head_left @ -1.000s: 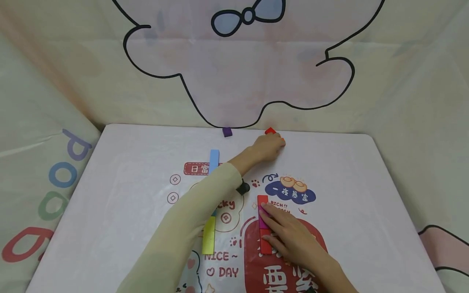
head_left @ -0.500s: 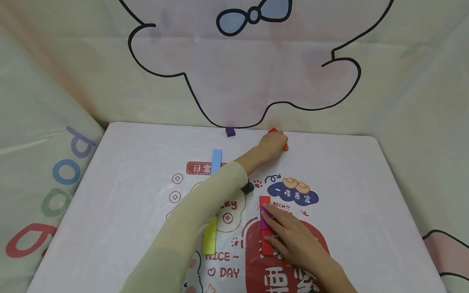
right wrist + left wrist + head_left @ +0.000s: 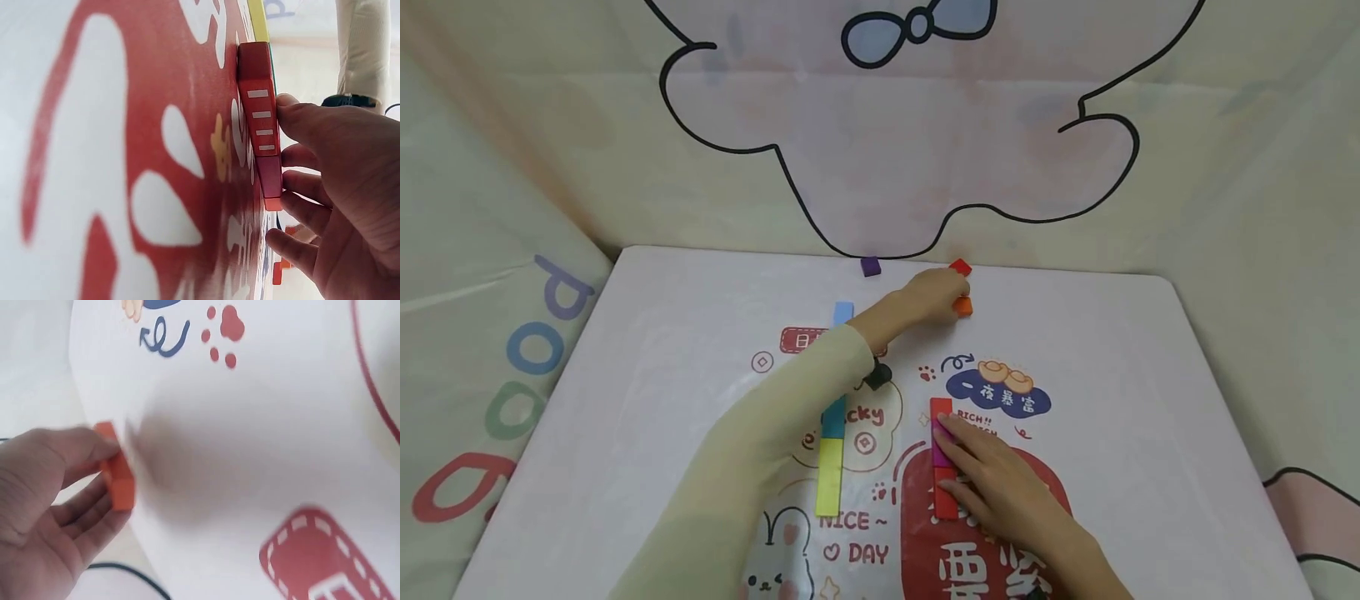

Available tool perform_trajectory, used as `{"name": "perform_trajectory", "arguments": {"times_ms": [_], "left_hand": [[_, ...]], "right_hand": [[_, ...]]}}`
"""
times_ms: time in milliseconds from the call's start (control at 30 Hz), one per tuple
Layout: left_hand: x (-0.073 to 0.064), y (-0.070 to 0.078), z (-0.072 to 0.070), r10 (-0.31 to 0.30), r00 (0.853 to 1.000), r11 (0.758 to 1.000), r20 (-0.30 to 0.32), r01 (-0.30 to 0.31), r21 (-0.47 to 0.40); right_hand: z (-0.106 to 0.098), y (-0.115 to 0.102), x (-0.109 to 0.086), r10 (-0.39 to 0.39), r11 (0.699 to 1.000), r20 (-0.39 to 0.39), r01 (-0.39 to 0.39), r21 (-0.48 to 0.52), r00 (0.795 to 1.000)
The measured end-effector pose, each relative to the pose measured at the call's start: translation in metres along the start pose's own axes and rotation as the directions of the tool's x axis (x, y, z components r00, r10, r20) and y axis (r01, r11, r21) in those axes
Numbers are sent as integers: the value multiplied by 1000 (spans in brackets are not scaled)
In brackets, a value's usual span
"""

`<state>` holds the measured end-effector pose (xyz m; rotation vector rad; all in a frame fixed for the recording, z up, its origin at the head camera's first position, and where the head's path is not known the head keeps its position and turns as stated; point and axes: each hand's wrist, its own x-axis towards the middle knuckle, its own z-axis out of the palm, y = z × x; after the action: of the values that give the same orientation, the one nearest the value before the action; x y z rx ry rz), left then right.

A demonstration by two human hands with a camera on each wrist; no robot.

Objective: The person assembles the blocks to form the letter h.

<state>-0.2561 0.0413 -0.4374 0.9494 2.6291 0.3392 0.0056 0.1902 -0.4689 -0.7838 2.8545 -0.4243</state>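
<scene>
My left hand point(image 3: 934, 296) pinches an orange block point(image 3: 119, 472) between thumb and fingers, close over the far part of the white table. The orange block's end point(image 3: 963, 307) shows beside the fingers in the head view. Just behind that hand sits a red block point(image 3: 960, 267). My right hand point(image 3: 992, 475) rests its spread fingertips along a straight row of blocks, red at both ends with a magenta block point(image 3: 941, 450) in the middle. In the right wrist view, the near red block point(image 3: 257, 100) has white marks on its side, and the thumb touches its upper edge.
A second row, with a yellow block point(image 3: 829, 479), a teal block point(image 3: 832, 419) and a light blue block point(image 3: 843, 313), runs partly under the left sleeve point(image 3: 745, 442). A purple block point(image 3: 870, 267) sits at the table's point(image 3: 1120, 400) back edge, before the curtain.
My left hand has drawn back slightly toward the left with the orange block, so more of the red block behind it shows. The right hand has stayed on its row.
</scene>
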Motion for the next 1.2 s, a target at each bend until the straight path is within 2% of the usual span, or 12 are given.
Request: {"name": "perform_trajectory", "arguments": {"times_ms": [233,533,833,967,1200], "left_hand": [[-27,-10,-13,12,999,1000,40,-12,-1],[-62,-21,-18,70,998,995,-6,-70,-67],[-103,-25,-9,89,995,991,-49,-94,-100],[-112,-27,-3,87,995,991,-52,-92,-95],[-122,-34,7,75,997,991,-23,-77,-111]], "right_hand": [[0,-1,1,22,1000,24,-22,19,999],[1,-1,0,19,1000,-4,-19,20,1000],[4,-3,0,28,999,-9,-28,24,1000],[4,-4,1,28,999,-6,-28,27,1000],[5,-3,1,27,999,-15,-27,32,1000]]}}
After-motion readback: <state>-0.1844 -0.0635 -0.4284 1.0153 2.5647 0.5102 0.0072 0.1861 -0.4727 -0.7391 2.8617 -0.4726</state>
